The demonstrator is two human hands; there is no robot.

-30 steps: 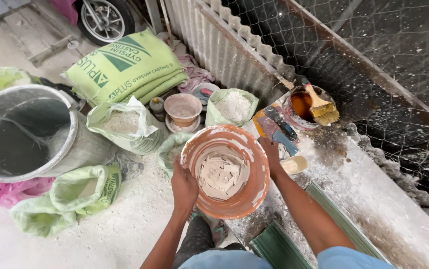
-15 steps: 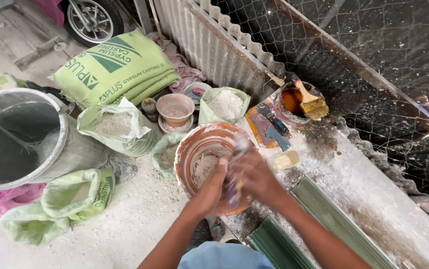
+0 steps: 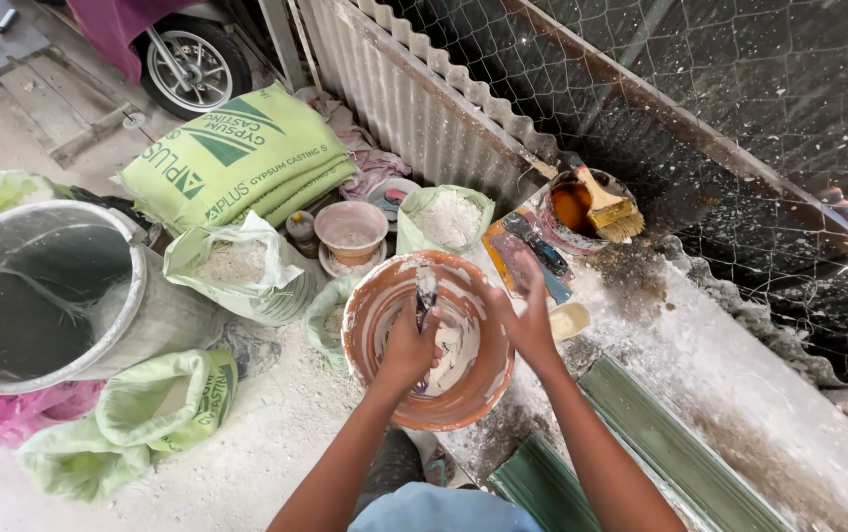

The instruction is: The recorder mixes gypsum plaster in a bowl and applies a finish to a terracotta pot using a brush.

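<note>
An orange plastic bowl (image 3: 376,313) smeared with white plaster rests on the edge of a dusty concrete ledge (image 3: 700,365). Inside the bowl, my left hand (image 3: 409,347) is closed on a plaster-coated scraper (image 3: 426,291) whose blade points away from me. On the bowl's right rim lies my right hand (image 3: 524,317), fingers spread, steadying it.
Behind the bowl are a small pink bowl (image 3: 350,230), open bags of white powder (image 3: 446,217), a green sack (image 3: 237,163) and a tub with a brush (image 3: 609,209). A large metal bucket (image 3: 138,296) stands left. Green moulds (image 3: 660,453) lie along the ledge. A wire fence rises behind.
My hands left the bowl's two sides. The left hand now holds the scraper inside the bowl and the right hand has settled on the right rim.
</note>
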